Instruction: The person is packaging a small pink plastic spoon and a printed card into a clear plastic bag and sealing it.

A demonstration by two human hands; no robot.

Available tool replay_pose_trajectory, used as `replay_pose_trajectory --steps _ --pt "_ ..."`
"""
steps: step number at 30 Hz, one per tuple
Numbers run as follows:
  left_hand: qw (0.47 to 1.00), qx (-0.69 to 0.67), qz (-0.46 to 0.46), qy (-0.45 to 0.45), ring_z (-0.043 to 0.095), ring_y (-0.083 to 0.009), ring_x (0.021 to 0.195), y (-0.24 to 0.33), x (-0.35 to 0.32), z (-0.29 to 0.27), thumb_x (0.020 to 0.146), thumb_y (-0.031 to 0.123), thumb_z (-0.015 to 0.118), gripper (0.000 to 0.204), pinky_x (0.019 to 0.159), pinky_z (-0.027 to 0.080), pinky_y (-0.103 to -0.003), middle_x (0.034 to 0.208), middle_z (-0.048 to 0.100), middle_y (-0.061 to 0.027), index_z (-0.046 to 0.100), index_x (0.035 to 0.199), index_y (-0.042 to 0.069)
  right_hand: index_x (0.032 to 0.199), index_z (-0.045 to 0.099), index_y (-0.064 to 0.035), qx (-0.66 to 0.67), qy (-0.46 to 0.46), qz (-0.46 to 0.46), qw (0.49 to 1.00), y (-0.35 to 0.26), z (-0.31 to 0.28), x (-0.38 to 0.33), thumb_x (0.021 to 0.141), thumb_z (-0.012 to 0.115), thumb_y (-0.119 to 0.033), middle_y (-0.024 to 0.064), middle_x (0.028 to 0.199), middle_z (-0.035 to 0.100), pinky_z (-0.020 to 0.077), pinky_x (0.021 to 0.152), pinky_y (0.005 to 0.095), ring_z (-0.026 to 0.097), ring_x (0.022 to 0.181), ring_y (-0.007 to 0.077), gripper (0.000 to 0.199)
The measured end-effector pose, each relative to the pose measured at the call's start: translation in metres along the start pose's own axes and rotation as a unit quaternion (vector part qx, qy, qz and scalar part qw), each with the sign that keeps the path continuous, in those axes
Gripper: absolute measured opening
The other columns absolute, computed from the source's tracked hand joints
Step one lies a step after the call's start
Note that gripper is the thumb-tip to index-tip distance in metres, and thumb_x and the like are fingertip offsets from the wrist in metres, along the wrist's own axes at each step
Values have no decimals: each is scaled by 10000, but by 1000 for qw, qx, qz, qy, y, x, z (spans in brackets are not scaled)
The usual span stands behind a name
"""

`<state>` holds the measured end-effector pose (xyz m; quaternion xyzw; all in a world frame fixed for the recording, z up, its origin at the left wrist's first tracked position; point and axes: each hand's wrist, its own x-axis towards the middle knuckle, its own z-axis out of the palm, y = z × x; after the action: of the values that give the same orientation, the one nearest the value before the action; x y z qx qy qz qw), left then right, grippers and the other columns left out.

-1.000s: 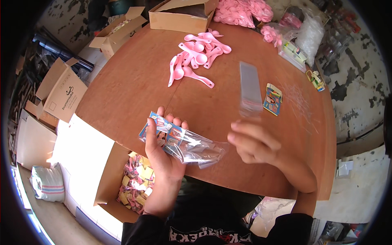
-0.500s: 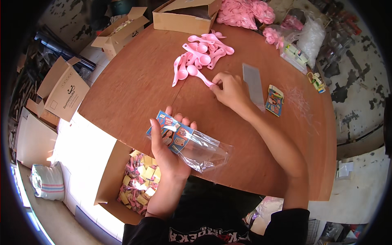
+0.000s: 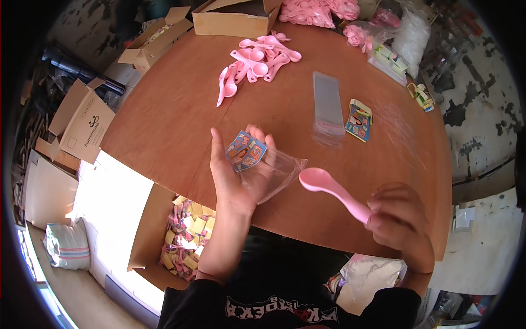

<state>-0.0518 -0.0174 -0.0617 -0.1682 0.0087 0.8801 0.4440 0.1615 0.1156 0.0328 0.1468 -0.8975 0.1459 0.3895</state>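
Observation:
My left hand is palm up and holds a clear plastic bag, its thumb pointing away from the bag. A blue printed card sits in the bag's far left end, over my fingers. Closer to me on the right, my right hand grips a pink plastic spoon by its handle end. The spoon's bowl points left toward the bag, a small gap apart from it. A loose pile of pink spoons lies at the far middle of the table.
On the brown table lie a stack of clear bags, blue cards and clear plastic strips. Bags of pink pieces and a cardboard box stand at the far edge. A carton of packed spoons sits below left.
My right hand has drawn the pink spoon away from the pile, toward me and right. In my left hand the bag and card have turned and shifted slightly. The view has moved a little.

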Motion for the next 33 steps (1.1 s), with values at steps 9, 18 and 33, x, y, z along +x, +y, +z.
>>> replay_pose_trajectory --steps 9,18,33 --pt "995 89 -13 -46 617 -231 910 -43 -6 -2 905 521 592 516 918 490 -411 952 613 -106 566 1015 17 1003 663 -228 -53 -79 -1 996 -33 -23 -3 651 830 -77 10 1017 600 557 681 370 646 776 232 417" --pt "988 105 -77 -80 603 -250 918 -75 -17 -1 920 532 558 509 920 487 -439 961 601 -106 540 1070 46 1103 615 -219 -87 -108 -5 990 -29 -23 -19 683 808 -44 27 1066 586 563 735 375 623 899 228 495" --pt "961 272 49 -22 377 -311 1314 -62 -31 -12 907 520 555 680 1102 283 -493 1378 414 -182 362 1358 50 1017 598 -32 -28 101 150 983 -12 -39 9 717 763 73 111 980 666 534 723 319 660 839 205 359"
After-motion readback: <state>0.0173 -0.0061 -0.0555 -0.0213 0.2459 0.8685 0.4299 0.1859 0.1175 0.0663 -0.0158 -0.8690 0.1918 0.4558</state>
